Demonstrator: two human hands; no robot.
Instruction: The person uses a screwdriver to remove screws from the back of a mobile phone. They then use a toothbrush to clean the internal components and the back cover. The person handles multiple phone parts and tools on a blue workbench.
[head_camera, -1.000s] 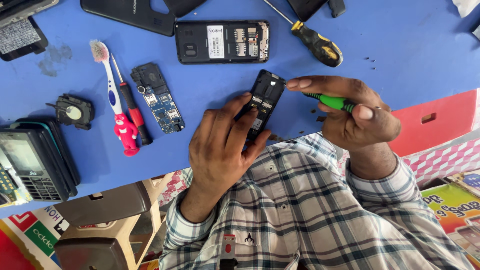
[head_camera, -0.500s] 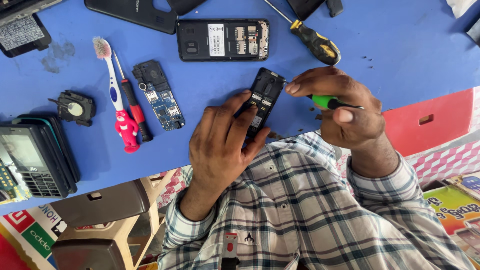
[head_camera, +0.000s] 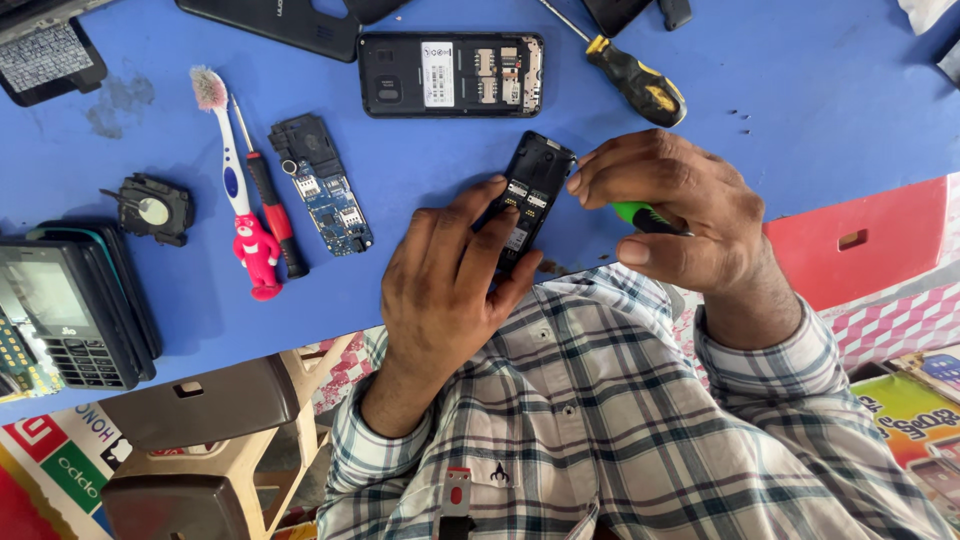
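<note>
Gripping the opened black phone (head_camera: 530, 195), our left hand (head_camera: 450, 290) clamped it; our right hand (head_camera: 680, 215) pinched a green screwdriver (head_camera: 640, 215); a white rectangular label sat on another phone (head_camera: 450, 73) above.

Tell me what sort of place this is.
Probably a phone repair bench: the left hand steadies an opened handset, the right hand holds a green-handled screwdriver, and a bare circuit board lies on the blue table.

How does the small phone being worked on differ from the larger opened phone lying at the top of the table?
The small phone is narrow, tilted, and gripped by the left hand; the larger phone is wider and lies flat, untouched. The right hand holds a green-handled screwdriver at the small phone; none touches the larger phone. Both are black, with backs off.
</note>
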